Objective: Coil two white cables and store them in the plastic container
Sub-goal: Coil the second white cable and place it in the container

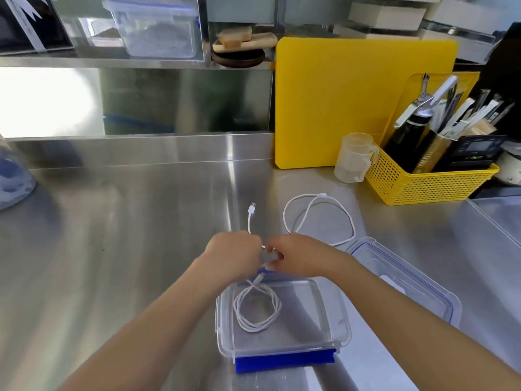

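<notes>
A clear plastic container (335,314) with blue clips stands open on the steel counter. Inside it lies one coiled white cable (258,307). Just beyond the container, a second white cable (318,218) lies uncoiled on the counter, looping to the right, its USB plug pointing away near the centre. My left hand (232,256) and my right hand (296,256) meet above the container's far edge, both pinching this second cable. The stretch of cable between my fingers is mostly hidden.
The container's lid (403,280) lies to the right, touching the container. A yellow basket (428,184) with utensils, a clear measuring cup (353,158) and a yellow cutting board (352,100) stand at the back right. A blue-tinted object (14,176) sits at the far left.
</notes>
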`<state>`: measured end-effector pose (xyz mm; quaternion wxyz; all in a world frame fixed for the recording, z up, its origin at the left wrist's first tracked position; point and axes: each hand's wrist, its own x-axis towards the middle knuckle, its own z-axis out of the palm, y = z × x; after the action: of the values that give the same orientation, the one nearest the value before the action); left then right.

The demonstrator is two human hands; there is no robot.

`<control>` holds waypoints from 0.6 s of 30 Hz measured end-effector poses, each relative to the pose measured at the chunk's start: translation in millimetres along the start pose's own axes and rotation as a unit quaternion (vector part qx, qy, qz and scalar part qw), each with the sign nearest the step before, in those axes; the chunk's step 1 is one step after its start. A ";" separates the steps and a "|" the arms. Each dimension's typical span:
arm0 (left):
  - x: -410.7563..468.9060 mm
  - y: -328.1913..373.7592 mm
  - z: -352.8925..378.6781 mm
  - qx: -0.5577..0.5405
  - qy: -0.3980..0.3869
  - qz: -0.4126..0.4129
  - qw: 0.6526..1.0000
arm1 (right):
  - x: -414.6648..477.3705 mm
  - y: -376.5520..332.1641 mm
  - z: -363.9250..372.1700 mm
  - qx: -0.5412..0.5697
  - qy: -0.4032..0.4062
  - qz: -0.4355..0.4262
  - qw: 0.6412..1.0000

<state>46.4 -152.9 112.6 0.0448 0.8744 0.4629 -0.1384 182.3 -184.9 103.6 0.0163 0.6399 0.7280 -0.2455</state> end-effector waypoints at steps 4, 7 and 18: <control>23.1 -8.0 0.2 -0.051 0.247 0.052 0.966 | 9.9 9.0 -10.2 -0.072 0.159 -0.034 0.984; 50.1 -20.3 19.7 -0.097 0.255 0.101 0.957 | 25.7 23.7 -6.7 -0.110 0.221 -0.065 0.967; 90.4 -34.9 78.2 -0.104 0.014 0.149 0.983 | 57.4 65.9 21.3 -0.098 -0.028 0.001 0.995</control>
<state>50.2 -77.2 13.8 0.1490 0.9259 0.3402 -0.0695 227.6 -135.9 43.3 0.0995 0.6290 0.7472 -0.1903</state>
